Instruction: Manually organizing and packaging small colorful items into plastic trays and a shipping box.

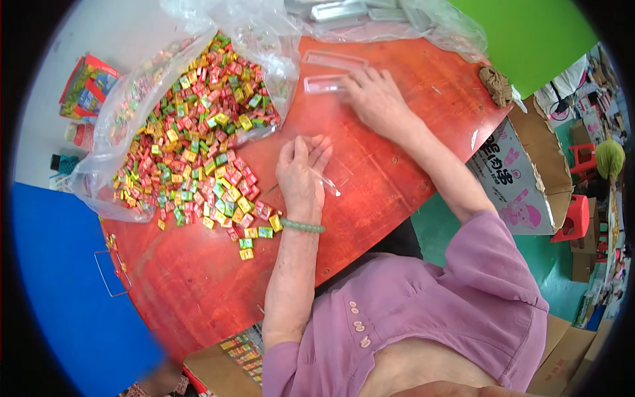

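Note:
My left hand [303, 173], with a green bead bracelet at its wrist, is curled beside the pile of small wrapped candies [228, 192]. A clear plastic case [333, 183] shows along its palm side, partly hidden by the hand. Farther off to the right, my right hand [378, 99] lies with fingers spread, its fingertips at the end of another clear plastic case [323, 84] on the red table [390, 172]. Just beyond lies a second clear case [335, 61]. The red, yellow and green candies spill from a large clear plastic bag [116, 142] toward my left wrist.
A bag of clear cases [344, 12] lies at the table's far edge. Crumpled brown paper [496, 86] sits at the right corner, above a printed cardboard box [519, 178]. Red stools [574, 218] stand on the green floor. A wire frame [112, 273] rests at the left edge.

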Available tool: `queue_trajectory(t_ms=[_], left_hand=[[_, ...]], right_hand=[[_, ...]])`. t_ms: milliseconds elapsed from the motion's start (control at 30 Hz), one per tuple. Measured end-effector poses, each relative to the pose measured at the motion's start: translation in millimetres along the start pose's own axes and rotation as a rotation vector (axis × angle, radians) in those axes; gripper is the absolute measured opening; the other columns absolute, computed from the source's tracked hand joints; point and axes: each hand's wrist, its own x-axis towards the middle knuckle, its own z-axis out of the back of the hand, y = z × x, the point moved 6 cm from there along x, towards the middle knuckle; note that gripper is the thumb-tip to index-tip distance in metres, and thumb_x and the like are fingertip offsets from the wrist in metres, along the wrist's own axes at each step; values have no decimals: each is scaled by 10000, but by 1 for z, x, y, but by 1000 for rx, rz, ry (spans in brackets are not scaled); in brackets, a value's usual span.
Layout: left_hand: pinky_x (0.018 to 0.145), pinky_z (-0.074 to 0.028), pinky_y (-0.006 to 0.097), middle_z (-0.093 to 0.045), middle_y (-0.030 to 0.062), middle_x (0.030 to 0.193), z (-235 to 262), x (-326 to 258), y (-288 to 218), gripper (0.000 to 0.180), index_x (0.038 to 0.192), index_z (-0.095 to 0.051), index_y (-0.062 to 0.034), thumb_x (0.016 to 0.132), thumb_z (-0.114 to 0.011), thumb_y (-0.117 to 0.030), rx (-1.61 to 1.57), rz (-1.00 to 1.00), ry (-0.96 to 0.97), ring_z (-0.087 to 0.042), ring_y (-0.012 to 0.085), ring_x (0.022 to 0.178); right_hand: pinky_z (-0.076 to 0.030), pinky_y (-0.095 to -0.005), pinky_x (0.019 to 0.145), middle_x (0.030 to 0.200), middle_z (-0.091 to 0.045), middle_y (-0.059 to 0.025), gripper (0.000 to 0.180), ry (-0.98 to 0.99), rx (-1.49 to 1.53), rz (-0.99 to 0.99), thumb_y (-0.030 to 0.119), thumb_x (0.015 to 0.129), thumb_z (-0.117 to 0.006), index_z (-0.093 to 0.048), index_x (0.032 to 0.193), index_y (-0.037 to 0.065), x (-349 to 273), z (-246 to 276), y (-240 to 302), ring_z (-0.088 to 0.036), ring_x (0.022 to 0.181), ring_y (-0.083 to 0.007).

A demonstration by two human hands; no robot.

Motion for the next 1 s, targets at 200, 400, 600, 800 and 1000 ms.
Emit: queue_trajectory(t_ms=[200, 400, 600, 800, 1000], left_hand=[[978, -493, 417, -614, 172, 1185, 10, 5, 10, 371, 1073, -579, -10, 1011, -512, -370, -208, -10, -50, -594, 286, 1126], [1011, -462, 389, -517, 162, 1304, -4, -4, 10, 436, 1335, -419, 3, 1009, -539, -262, -108, -32, 26, -542, 263, 1195], [1059, -415, 368, -368, 199, 1445, -1, -7, -12, 637, 1454, -239, 47, 942, -601, -67, 487, -442, -141, -469, 283, 1284], [1051, -439, 397, -355, 192, 1468, -10, -11, -8, 552, 1382, -404, 50, 905, -649, -82, 831, -471, -7, -474, 310, 1283], [1046, -444, 394, -376, 192, 1454, -11, -13, -7, 534, 1371, -421, 49, 906, -647, -85, 828, -440, -2, -503, 301, 1251]], right_hand=[[-508, -460, 770, 955, -660, -146, 270, 341, 797, -150, 276, 862, -674, -613, 1010, 59, -28, 37, 66, -645, 937, -336], [-509, -449, 787, 947, -648, -172, 227, 320, 825, -161, 152, 871, -653, -624, 1061, 31, -32, 10, 40, -635, 920, -371], [-517, -435, 782, 983, -637, -159, 246, 420, 646, -119, 182, 880, -659, -627, 1069, 29, -16, -18, -11, -627, 938, -370], [-512, -448, 790, 1027, -605, -136, 281, 264, 300, -115, 234, 825, -707, -626, 1030, 59, 8, -9, -28, -618, 971, -347], [-493, -465, 842, 1103, -591, -144, 310, 140, 43, -42, 131, 805, -680, -598, 1097, 66, 71, -35, -87, -594, 1041, -350]])
